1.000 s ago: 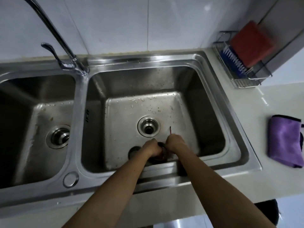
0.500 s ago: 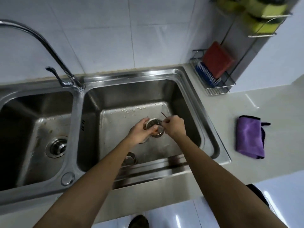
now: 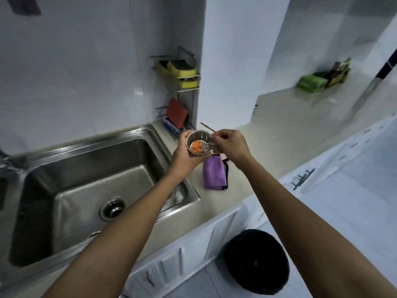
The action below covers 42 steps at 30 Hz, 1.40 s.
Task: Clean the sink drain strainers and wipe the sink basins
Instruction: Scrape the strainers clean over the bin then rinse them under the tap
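Centre of frame taken up by the left hand [image 3: 184, 157] gripping the strainer [image 3: 198, 144] and the right hand [image 3: 233, 145] pinching a thin stick [image 3: 206, 126]. Bare table [image 3: 290, 130] at centre right, past the purple cloth [image 3: 214, 175]. Wire rack [image 3: 184, 82] and wall corner [image 3: 202, 61] blocking upper centre. Open sink basin [image 3: 90, 186] lower left; black bin [image 3: 257, 261] lower right.

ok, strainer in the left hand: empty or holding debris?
Not empty. Orange scraps lie on the bottom of the strainer, which the left hand holds mouth-up.
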Motion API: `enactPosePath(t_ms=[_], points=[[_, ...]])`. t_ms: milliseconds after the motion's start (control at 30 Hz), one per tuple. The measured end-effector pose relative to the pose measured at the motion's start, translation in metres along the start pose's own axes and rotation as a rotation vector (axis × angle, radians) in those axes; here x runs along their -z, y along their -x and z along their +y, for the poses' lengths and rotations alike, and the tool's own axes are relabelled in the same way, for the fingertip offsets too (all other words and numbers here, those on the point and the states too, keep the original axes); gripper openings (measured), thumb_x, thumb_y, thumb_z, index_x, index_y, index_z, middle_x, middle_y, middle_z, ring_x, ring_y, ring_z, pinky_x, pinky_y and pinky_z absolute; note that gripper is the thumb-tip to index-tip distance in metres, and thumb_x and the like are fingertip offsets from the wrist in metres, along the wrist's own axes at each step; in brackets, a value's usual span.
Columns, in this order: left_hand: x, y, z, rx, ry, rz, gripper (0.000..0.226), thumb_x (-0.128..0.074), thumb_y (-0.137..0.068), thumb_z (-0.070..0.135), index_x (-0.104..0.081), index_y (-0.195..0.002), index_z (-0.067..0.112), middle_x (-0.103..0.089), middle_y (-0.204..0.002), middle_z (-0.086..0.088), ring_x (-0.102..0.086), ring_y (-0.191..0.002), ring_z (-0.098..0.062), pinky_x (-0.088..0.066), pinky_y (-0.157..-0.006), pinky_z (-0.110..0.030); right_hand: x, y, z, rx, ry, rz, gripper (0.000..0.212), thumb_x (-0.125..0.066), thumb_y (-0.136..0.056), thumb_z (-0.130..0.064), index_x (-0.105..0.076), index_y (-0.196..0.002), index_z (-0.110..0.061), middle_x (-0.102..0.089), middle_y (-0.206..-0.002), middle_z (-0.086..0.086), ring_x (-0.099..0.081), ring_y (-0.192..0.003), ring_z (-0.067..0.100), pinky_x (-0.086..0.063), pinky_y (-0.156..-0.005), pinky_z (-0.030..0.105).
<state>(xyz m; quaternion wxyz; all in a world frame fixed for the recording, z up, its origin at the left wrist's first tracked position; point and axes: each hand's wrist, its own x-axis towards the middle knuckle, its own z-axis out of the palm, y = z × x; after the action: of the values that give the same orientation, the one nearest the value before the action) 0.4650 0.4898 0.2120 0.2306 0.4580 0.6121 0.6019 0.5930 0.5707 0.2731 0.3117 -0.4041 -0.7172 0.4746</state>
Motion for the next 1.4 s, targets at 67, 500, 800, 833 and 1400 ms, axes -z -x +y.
enactPosePath(t_ms=[67, 500, 800, 833, 1400], points=[[-0.048, 0.004, 0.016, 0.007, -0.008, -0.092, 0.077, -0.087, -0.063, 0.019, -0.041, -0.123, 0.027, -0.063, -0.113, 0.007, -0.062, -0.104, -0.009, -0.049, -0.092, -0.026, 0.052, 0.016, 0.017, -0.046, -0.059, 0.035, 0.013, -0.06, -0.089, -0.014, -0.071, -0.095, -0.012, -0.069, -0.083, 0.005, -0.065, -0.067, 0.016, -0.058, -0.065, 0.03], [-0.258, 0.081, -0.051, 0.195, -0.35, -0.763, 0.076, -0.087, -0.062, 0.029, -0.041, -0.123, 0.029, -0.058, -0.119, 0.005, -0.057, -0.107, -0.015, -0.046, -0.09, -0.027, 0.221, 0.147, 0.198, -0.503, -0.293, 0.652, 0.035, -0.038, -0.1, -0.036, -0.063, -0.112, -0.015, -0.069, -0.086, 0.001, -0.061, -0.069, 0.02, -0.049, -0.063, 0.031], [-0.299, 0.067, -0.144, 0.229, -0.687, -0.97, 0.074, -0.084, -0.064, 0.035, -0.04, -0.123, 0.027, -0.056, -0.118, -0.003, -0.06, -0.104, -0.024, -0.05, -0.08, -0.034, 0.188, 0.164, 0.284, -0.7, -0.396, 0.61, 0.028, -0.048, -0.099, -0.028, -0.067, -0.109, -0.011, -0.074, -0.099, 0.002, -0.071, -0.081, 0.018, -0.053, -0.074, 0.026], [-0.303, 0.066, -0.155, 0.232, -0.72, -0.979, 0.074, -0.083, -0.065, 0.036, -0.04, -0.124, 0.026, -0.055, -0.117, -0.005, -0.059, -0.103, -0.026, -0.05, -0.079, -0.034, 0.183, 0.158, 0.29, -0.699, -0.415, 0.644, 0.026, -0.05, -0.098, -0.025, -0.07, -0.104, -0.009, -0.075, -0.093, 0.003, -0.07, -0.075, 0.016, -0.053, -0.069, 0.023], [-0.35, 0.059, -0.266, 0.244, -1.176, -1.169, 0.076, -0.074, -0.073, 0.048, -0.032, -0.128, 0.017, -0.049, -0.124, -0.015, -0.055, -0.111, -0.033, -0.047, -0.082, -0.039, 0.143, 0.101, 0.402, -0.914, -0.281, 0.638, 0.029, -0.048, -0.097, -0.022, -0.071, -0.083, -0.01, -0.074, -0.072, 0.005, -0.069, -0.063, 0.016, -0.057, -0.069, 0.027]])
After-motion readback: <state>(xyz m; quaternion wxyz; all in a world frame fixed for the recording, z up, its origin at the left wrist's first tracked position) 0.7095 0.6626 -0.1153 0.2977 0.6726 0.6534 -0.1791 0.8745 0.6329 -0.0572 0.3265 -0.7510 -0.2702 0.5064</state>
